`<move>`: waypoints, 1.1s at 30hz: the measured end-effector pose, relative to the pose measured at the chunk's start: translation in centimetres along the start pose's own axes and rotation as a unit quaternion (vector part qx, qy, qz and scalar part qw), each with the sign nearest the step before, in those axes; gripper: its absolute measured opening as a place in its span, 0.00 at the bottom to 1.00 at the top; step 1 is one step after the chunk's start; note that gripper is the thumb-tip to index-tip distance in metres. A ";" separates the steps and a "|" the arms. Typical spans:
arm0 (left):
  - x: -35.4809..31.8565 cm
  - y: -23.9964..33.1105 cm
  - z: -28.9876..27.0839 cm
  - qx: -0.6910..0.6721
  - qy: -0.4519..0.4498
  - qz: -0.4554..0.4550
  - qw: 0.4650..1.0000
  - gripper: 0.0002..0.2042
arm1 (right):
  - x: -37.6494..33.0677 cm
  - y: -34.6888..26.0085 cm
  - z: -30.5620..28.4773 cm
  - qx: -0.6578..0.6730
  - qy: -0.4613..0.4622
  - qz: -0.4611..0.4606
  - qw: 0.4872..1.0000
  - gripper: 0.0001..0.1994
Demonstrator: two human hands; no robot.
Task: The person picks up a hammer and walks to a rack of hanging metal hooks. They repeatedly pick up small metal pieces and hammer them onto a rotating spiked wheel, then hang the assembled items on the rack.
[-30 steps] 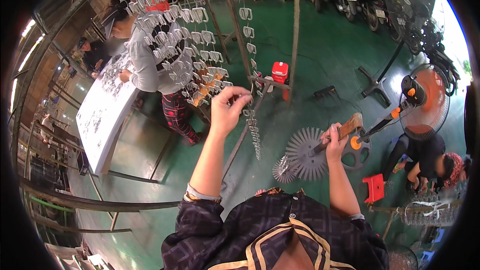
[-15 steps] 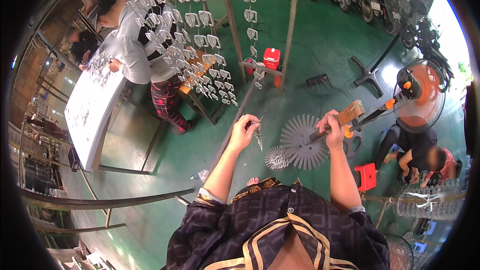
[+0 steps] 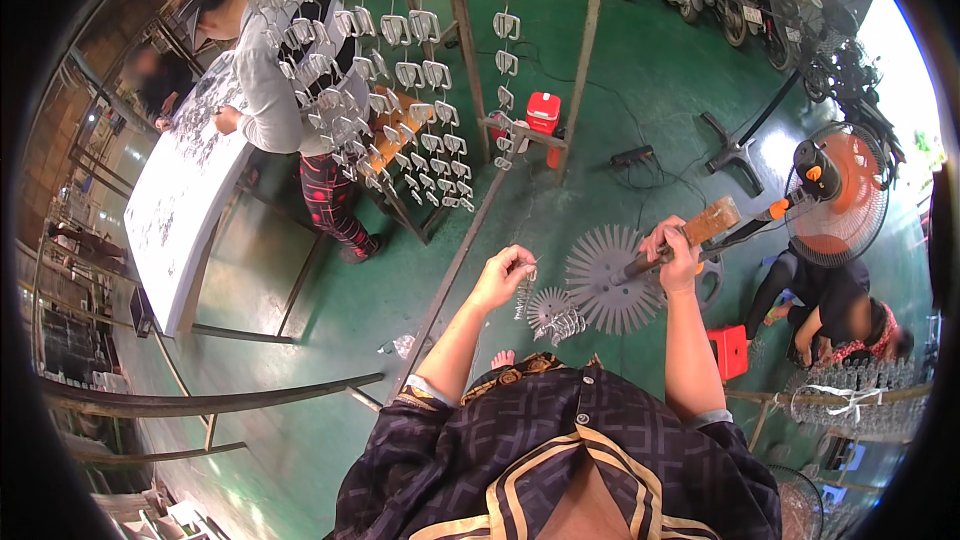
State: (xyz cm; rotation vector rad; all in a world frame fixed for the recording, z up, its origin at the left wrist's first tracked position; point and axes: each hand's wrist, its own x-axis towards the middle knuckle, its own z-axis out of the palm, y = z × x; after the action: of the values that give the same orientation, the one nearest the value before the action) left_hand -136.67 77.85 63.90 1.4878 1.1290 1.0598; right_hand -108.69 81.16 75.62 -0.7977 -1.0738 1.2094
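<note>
My left hand (image 3: pixel 503 278) is closed in a pinch left of the discs, with a thin wire tip showing at its fingers. Just below them hangs a short strand of small metal pieces (image 3: pixel 523 298); whether the wire carries it cannot be made out. My right hand (image 3: pixel 672 252) wraps round a dark rod (image 3: pixel 640 265) that has a worn wooden block (image 3: pixel 712 222) at its upper end. The rod reaches to the hub of a large grey disc with radial fins (image 3: pixel 600 315). Beside it is a smaller finned disc (image 3: pixel 545 302), with shiny metal pieces (image 3: pixel 565 326) clustered at its lower edge.
Strands of metal clips (image 3: pixel 430 75) hang ahead on a metal frame (image 3: pixel 583 50). At left a person (image 3: pixel 270 90) works over a white table (image 3: pixel 165 240). A fan (image 3: pixel 840 190), a red stool (image 3: pixel 728 352) and a crouching person (image 3: pixel 825 290) are at right.
My left hand has shifted right and slightly down, nearer the smaller disc. The metal pieces at that disc have moved. My right hand keeps its grip on the rod.
</note>
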 end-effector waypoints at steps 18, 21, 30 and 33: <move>-1.3 0.3 1.0 0.073 -0.040 -0.022 0.996 0.05 | 0.1 -0.2 -0.8 -0.005 -0.010 0.017 1.000 0.11; -1.4 0.3 1.2 0.072 -0.046 -0.030 0.996 0.05 | 0.3 -0.4 -0.7 -0.017 -0.010 0.024 1.000 0.12; -1.4 -1.2 2.1 0.040 -0.077 -0.045 0.995 0.05 | 0.8 -0.3 -1.4 0.002 -0.041 0.030 0.999 0.11; -1.3 -1.6 2.3 0.019 -0.097 -0.041 0.994 0.05 | 0.9 -0.5 -1.4 -0.002 -0.046 0.034 0.998 0.11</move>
State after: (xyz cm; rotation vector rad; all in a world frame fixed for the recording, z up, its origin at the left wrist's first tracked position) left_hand -134.93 76.32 61.87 1.5261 1.0683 0.8237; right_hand -107.20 82.07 75.82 -0.7919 -1.1323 1.3126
